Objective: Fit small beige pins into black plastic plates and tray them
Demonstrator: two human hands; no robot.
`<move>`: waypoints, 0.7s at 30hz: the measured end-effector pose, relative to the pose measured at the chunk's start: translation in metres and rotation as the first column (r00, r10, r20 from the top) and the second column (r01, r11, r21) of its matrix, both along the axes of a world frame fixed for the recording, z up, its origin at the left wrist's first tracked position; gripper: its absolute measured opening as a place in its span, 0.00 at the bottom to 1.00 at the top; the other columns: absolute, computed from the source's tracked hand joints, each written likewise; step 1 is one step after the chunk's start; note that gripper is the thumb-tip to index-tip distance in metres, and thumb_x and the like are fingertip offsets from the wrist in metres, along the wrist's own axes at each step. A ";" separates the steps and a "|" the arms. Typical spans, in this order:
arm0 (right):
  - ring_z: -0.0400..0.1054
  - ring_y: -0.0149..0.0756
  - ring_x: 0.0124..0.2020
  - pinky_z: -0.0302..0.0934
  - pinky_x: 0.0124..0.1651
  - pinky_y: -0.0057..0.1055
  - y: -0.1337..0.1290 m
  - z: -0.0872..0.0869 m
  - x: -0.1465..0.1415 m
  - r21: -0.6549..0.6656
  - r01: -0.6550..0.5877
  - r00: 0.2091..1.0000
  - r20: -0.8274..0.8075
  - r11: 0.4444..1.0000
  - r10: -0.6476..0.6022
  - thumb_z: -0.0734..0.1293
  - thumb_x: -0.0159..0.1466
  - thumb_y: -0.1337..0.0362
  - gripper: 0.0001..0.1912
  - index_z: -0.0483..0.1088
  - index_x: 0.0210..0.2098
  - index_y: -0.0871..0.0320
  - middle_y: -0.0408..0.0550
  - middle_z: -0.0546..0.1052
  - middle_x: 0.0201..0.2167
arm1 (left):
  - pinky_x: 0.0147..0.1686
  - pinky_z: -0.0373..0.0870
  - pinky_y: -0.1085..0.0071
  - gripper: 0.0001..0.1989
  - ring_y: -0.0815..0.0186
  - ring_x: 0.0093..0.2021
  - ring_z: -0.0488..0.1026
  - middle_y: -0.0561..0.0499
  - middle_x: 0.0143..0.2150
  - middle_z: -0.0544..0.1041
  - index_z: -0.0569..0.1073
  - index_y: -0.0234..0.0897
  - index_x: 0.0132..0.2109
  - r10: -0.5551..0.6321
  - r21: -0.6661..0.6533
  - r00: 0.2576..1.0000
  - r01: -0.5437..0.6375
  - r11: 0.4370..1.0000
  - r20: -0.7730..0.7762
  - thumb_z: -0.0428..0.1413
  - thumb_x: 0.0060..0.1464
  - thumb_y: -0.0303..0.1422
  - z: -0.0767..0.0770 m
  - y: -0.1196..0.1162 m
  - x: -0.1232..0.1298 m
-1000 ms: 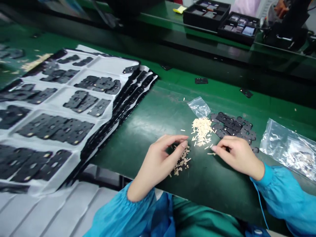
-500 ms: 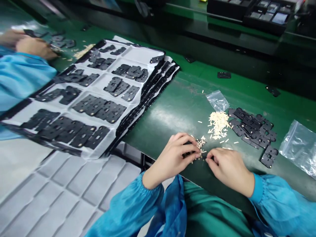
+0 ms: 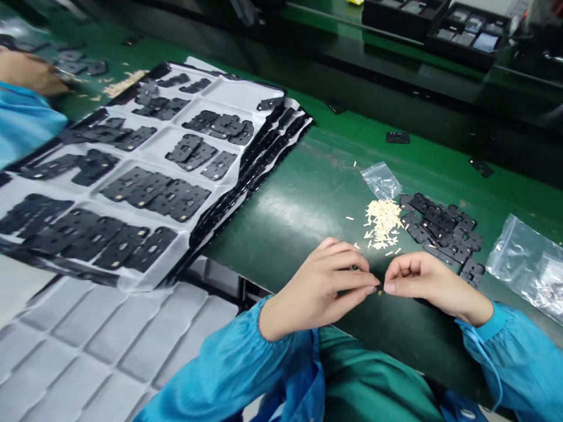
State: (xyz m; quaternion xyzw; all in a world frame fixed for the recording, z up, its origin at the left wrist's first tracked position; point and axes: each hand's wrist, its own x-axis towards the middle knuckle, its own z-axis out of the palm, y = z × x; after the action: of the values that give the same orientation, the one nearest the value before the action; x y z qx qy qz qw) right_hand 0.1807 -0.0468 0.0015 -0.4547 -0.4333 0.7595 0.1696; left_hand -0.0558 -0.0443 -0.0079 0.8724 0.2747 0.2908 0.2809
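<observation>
My left hand point(image 3: 332, 284) is closed over a black plastic plate point(image 3: 380, 289). Only a dark edge with a small gold spot shows at the fingertips. Close beside it, my right hand point(image 3: 433, 284) has thumb and forefinger pinched at that edge; anything between them is too small or hidden to make out. Just beyond the hands lies a heap of small cream strips point(image 3: 383, 221), a few scattered around it. To its right is a pile of black plastic plates point(image 3: 444, 225), cut with holes and slots.
On the left, stacked white-lined trays point(image 3: 206, 214) carry black plates. A small zip bag point(image 3: 382, 180) lies behind the strips, a larger clear bag point(image 3: 523, 252) at right. A co-worker's hand point(image 3: 33, 71) is at far left. Black bins point(image 3: 464, 32) stand at the back.
My hands have come closer together, a little to the right, and rise from the strips near the left fingers. The view has shifted slightly right.
</observation>
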 end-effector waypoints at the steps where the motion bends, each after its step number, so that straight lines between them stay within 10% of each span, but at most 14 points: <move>1: 0.59 0.26 0.24 0.53 0.29 0.26 0.001 0.001 0.001 0.004 0.010 1.000 0.004 1.000 -0.010 0.79 0.54 0.56 0.14 0.77 0.29 0.60 0.38 0.71 0.22 | 0.46 0.63 0.62 0.05 0.62 0.40 0.76 0.51 0.37 0.81 0.81 0.40 0.44 0.003 -0.066 1.000 -0.003 0.998 0.013 0.60 0.64 0.27 0.001 0.000 0.001; 10: 0.54 0.27 0.23 0.48 0.26 0.28 -0.013 0.001 -0.002 0.311 -0.009 0.986 0.163 0.951 -0.044 0.73 0.62 0.59 0.08 0.79 0.34 0.59 0.37 0.67 0.21 | 0.35 0.69 0.70 0.05 0.67 0.31 0.75 0.51 0.30 0.80 0.82 0.36 0.35 0.159 -0.594 0.976 -0.041 0.804 0.148 0.62 0.59 0.26 0.002 -0.001 0.009; 16: 0.64 0.30 0.27 0.56 0.30 0.29 -0.015 -0.012 -0.007 0.303 0.049 0.980 0.168 0.952 -0.104 0.70 0.64 0.60 0.09 0.78 0.33 0.59 0.42 0.75 0.26 | 0.29 0.66 0.74 0.07 0.69 0.29 0.72 0.52 0.30 0.80 0.83 0.35 0.39 0.251 -0.696 0.968 -0.167 0.698 0.019 0.60 0.61 0.32 0.001 -0.003 0.012; 21: 0.68 0.32 0.29 0.60 0.32 0.29 -0.014 -0.018 -0.009 0.325 0.091 0.976 0.159 0.941 -0.149 0.69 0.65 0.60 0.09 0.78 0.34 0.58 0.43 0.76 0.27 | 0.26 0.63 0.75 0.10 0.70 0.27 0.70 0.53 0.28 0.78 0.83 0.36 0.37 0.203 -0.642 0.978 -0.185 0.744 -0.047 0.60 0.63 0.36 -0.002 -0.006 0.012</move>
State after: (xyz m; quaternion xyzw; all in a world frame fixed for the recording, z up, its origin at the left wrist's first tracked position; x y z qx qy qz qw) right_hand 0.1720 -0.0608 -0.0163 -0.5145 -0.5344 0.6238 0.2461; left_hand -0.0441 -0.0504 -0.0095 0.6861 0.4431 0.2182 0.5342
